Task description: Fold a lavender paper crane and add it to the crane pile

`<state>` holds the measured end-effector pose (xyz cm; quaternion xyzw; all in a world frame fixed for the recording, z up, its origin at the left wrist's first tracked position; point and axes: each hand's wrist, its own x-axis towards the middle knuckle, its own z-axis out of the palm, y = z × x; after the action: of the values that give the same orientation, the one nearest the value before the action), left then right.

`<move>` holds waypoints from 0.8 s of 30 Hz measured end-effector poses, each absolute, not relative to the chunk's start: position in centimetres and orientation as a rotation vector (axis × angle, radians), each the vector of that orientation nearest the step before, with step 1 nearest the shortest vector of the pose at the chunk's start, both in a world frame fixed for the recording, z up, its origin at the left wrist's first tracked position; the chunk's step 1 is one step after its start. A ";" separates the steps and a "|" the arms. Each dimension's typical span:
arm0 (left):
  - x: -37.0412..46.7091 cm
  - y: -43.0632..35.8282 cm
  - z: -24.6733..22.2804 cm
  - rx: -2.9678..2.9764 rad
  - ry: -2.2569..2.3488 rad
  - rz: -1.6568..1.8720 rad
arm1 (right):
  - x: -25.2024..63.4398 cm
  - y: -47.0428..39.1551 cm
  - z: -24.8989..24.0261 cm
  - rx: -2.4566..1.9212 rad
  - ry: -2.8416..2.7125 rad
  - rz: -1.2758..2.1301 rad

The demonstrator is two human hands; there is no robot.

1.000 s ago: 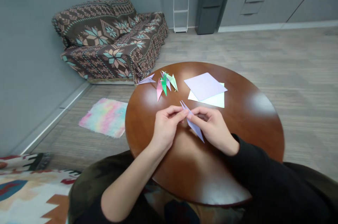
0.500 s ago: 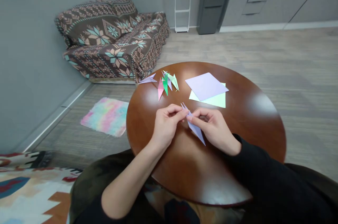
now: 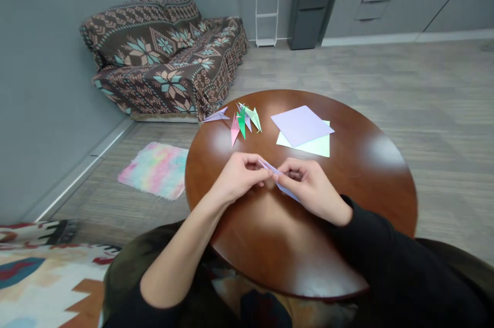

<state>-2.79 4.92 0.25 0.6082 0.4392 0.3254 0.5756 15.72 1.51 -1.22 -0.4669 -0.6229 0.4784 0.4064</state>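
Observation:
Between my two hands is a folded piece of lilac origami paper [image 3: 286, 190], long and pointed, held just above the table. My left hand [image 3: 244, 176] pinches its far-left end between thumb and fingers. My right hand [image 3: 304, 184] grips its middle, with the thumb on top, and covers part of it. Beyond my left hand lies a cluster of folded paper cranes: a pink one [image 3: 234, 130], a dark green one [image 3: 241, 122], a light green one [image 3: 254, 118] and a lilac one [image 3: 216, 116] set apart.
A lilac square sheet [image 3: 302, 126] overlaps a pale green sheet [image 3: 316, 149] on the round wooden table [image 3: 370, 173]. Beyond the table's left edge stand a patterned sofa [image 3: 165, 60] and a pastel fluffy mat [image 3: 154, 171]. Grey cabinets [image 3: 401, 9] line the back.
The folded lilac paper has turned flatter and its lower tip has swung up behind my right hand. My left hand has shifted slightly left and lower.

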 end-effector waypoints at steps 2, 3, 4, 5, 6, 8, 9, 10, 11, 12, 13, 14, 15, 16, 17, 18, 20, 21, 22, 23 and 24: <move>-3.2 5.1 0.5 1.475 1.051 0.720 | 15.7 1.4 -1.1 -1.197 -1.644 1.145; -3.3 5.1 0.6 1.497 1.060 0.704 | 15.7 1.4 -1.1 -1.207 -1.684 1.100; -3.4 5.2 0.7 1.518 1.067 0.688 | 15.7 1.4 -1.1 -1.218 -1.726 1.052; -3.5 5.2 0.7 1.542 1.071 0.672 | 15.8 1.3 -1.0 -1.227 -1.768 1.008; -3.6 5.3 0.7 1.566 1.076 0.654 | 15.8 1.3 -1.0 -1.230 -1.808 0.968; -3.8 5.3 0.7 1.607 1.075 0.623 | 15.8 1.3 -1.0 -1.227 -1.872 0.911; -3.8 5.3 0.7 1.625 1.068 0.611 | 15.8 1.3 -0.9 -1.221 -1.894 0.897; -3.9 5.4 0.7 1.642 1.061 0.602 | 15.7 1.3 -0.9 -1.217 -1.910 0.892; -4.0 5.4 0.7 1.658 1.052 0.596 | 15.7 1.3 -0.9 -1.215 -1.919 0.896; -4.1 5.4 0.7 1.676 1.043 0.591 | 15.7 1.3 -0.9 -1.213 -1.923 0.907; -4.1 5.5 0.7 1.696 1.036 0.585 | 15.7 1.3 -0.9 -1.211 -1.924 0.926; -4.2 5.5 0.8 1.716 1.035 0.577 | 15.8 1.3 -0.8 -1.208 -1.924 0.947; -4.3 5.6 0.8 1.732 1.038 0.564 | 15.8 1.3 -0.8 -1.205 -1.924 0.965; -4.3 5.7 0.9 1.743 1.046 0.551 | 15.9 1.3 -0.8 -1.205 -1.925 0.978; -4.4 5.7 1.0 1.748 1.060 0.543 | 16.0 1.3 -0.7 -1.208 -1.929 0.983; -4.5 5.8 1.0 1.749 1.079 0.539 | 16.0 1.3 -0.7 -1.215 -1.933 0.984; -4.6 6.0 1.2 1.748 1.116 0.547 | 16.2 1.3 -0.6 -1.233 -1.938 0.980; -4.7 6.1 1.2 1.746 1.130 0.555 | 16.2 1.3 -0.5 -1.239 -1.937 0.984; -4.9 6.1 1.3 1.743 1.137 0.559 | 16.3 1.3 -0.5 -1.242 -1.935 0.988; -5.0 6.2 1.3 1.741 1.139 0.555 | 16.3 1.3 -0.5 -1.242 -1.934 0.993; -5.2 6.3 1.4 1.737 1.140 0.549 | 16.3 1.3 -0.4 -1.243 -1.931 0.997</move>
<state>-5.22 6.32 1.36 0.7109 0.4663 0.2245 0.4763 16.32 1.28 -0.44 -0.4713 -0.7326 0.3780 0.3136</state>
